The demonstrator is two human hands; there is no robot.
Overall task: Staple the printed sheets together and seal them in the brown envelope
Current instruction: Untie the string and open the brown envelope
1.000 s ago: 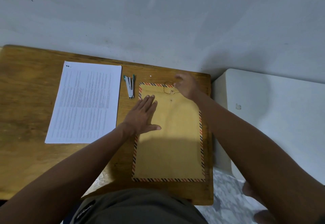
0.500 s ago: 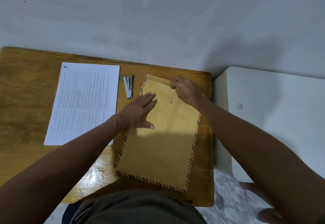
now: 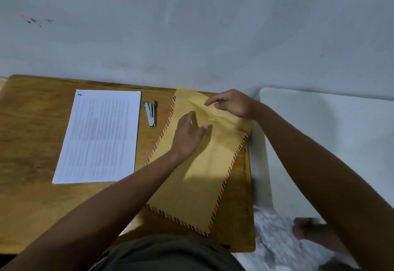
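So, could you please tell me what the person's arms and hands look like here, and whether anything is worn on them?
Both forearms are bare to the frame edge: no sleeves, watch or bracelet. The left hand and right hand wear no gloves, and no rings are visible.

light: dim, cool, soft | shadows: left hand and forearm darken the brown envelope | glare: faint sheen on wooden table near edge | blur: left hand's fingers, foot at lower right smeared | distortion: wide-angle bowing at edges
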